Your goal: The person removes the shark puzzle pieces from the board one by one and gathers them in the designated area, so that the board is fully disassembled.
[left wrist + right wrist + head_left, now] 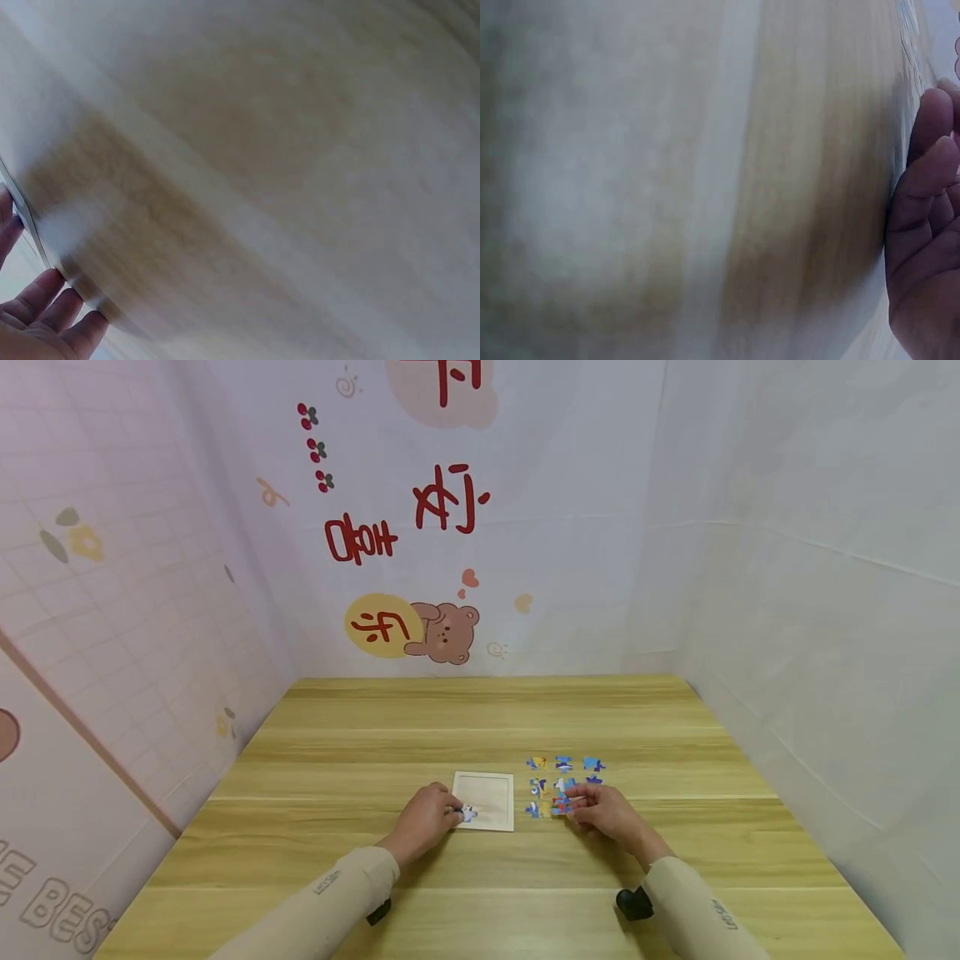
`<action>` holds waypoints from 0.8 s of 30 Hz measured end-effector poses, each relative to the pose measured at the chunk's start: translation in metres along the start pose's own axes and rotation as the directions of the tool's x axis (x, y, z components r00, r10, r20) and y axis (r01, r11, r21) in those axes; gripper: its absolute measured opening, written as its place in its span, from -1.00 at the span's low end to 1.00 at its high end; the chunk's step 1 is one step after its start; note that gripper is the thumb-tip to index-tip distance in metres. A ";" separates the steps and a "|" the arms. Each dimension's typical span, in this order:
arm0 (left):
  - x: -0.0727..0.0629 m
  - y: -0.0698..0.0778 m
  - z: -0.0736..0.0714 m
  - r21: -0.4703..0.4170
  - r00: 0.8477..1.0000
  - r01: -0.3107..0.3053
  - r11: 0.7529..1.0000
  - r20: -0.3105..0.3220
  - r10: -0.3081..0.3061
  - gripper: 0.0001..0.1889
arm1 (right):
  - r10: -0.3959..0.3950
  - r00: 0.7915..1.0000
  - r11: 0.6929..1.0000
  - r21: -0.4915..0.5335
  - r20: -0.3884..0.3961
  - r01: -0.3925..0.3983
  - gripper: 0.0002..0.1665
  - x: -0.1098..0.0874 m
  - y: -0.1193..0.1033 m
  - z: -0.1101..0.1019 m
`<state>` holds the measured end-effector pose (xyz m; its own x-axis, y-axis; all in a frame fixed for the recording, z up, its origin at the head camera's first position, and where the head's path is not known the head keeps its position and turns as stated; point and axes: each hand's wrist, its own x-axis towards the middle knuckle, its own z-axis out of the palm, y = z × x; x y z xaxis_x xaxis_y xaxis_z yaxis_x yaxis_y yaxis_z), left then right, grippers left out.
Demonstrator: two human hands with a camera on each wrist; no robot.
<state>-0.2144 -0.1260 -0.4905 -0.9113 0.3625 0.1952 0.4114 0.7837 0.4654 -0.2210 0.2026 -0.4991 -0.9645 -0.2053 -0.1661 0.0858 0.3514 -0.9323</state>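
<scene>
A shallow pale wooden puzzle tray (491, 801) lies on the table in the head view. One jigsaw piece (468, 813) with a blue and white print sits in its lower left corner. My left hand (429, 818) holds the tray's left edge, thumb and forefinger beside that piece. In the left wrist view the fingers (49, 304) meet the tray edge. My right hand (606, 810) is over the loose pieces, thumb and forefinger apart around a red and blue piece (560, 805). The right wrist view shows the hand's thumb side (926, 195) low over the table; no piece is discernible there.
Several loose jigsaw pieces lie in rows right of the tray, among them a yellow one (537, 763) and a blue one (593, 764). The wood-grain table (360, 739) meets printed cloth walls (570, 568) behind and at both sides.
</scene>
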 end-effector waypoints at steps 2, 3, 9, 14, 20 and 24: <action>0.000 -0.001 0.001 -0.006 1.000 0.010 1.000 0.005 -0.010 -0.87 | -0.003 1.000 1.000 -0.006 0.013 0.003 -0.58 0.000 0.001 0.000; 0.000 -0.001 0.001 -0.004 1.000 0.010 1.000 0.006 -0.010 -0.87 | 0.000 1.000 1.000 -0.005 0.015 0.000 -0.58 0.000 0.002 0.000; -0.002 -0.001 0.001 -0.019 1.000 0.008 1.000 0.013 -0.008 -0.88 | 0.003 1.000 0.998 -0.056 -0.007 -0.004 -0.61 -0.001 0.002 0.001; 0.000 -0.002 0.002 -0.017 1.000 -0.001 1.000 0.011 0.001 -0.88 | 0.019 0.999 0.994 -0.105 -0.033 -0.022 -0.60 -0.003 -0.001 0.000; 0.000 -0.002 0.001 -0.011 1.000 0.003 1.000 0.014 -0.003 -0.88 | 0.018 0.999 0.994 -0.112 -0.034 -0.022 -0.54 -0.004 -0.003 -0.001; -0.001 -0.003 0.000 -0.005 1.000 0.000 1.000 0.020 0.000 -0.87 | 0.038 0.998 0.994 -0.104 -0.056 -0.043 -0.55 -0.002 -0.004 0.001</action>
<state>-0.2143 -0.1285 -0.4922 -0.9106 0.3728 0.1782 0.4117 0.7812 0.4694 -0.2194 0.2005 -0.4956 -0.9731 -0.1402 -0.1828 0.1011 0.4531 -0.8857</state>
